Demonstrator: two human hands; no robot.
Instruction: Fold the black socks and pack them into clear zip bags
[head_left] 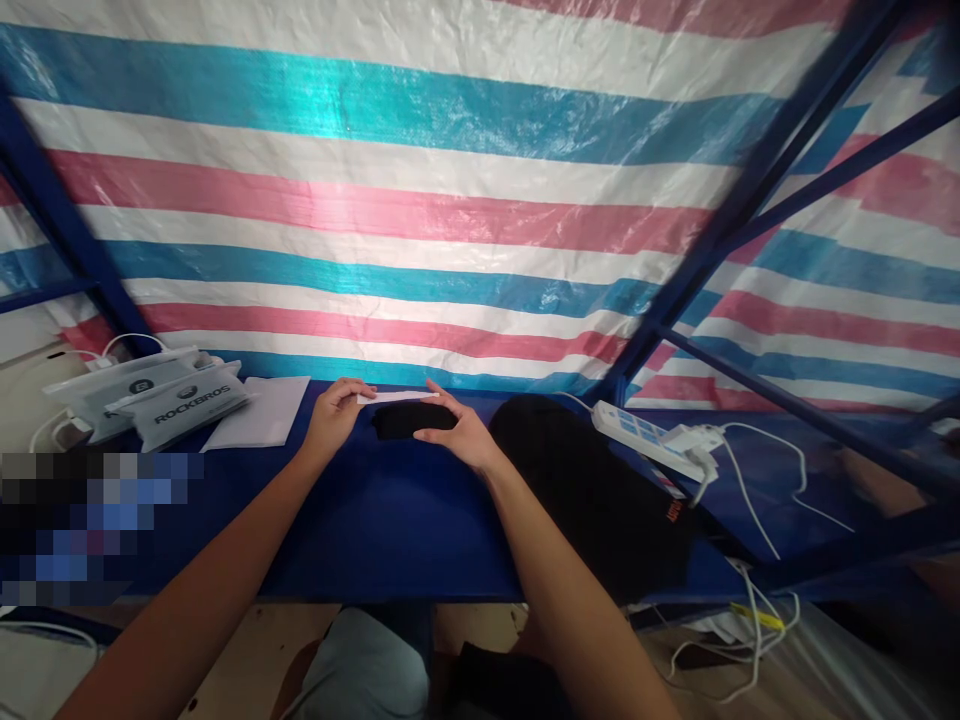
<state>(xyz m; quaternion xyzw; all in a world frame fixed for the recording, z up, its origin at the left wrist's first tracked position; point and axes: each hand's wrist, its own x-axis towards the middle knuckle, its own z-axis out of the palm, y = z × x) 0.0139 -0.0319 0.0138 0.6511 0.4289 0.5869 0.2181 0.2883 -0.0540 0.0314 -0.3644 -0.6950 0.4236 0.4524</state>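
A small black bundle [405, 421], apparently folded cloth, is in my right hand [463, 432]. My right thumb lies along its near side, with the fingers behind it. Just beyond the bundle runs a thin white strip of paper [397, 397]. My left hand [341, 408] pinches the strip's left end between thumb and fingers. The strip's right end reaches my right fingers; whether they grip it too I cannot tell. Both hands are above the far part of the blue table [390, 520].
Grey ROCKBROS pouches [187, 400] and white paper sheets [259, 412] lie at left. A large black cloth [585, 500] spreads at right, beside a white power strip [649, 440] with cables. A striped tarp [420, 230] hangs behind, between blue frame bars [720, 240].
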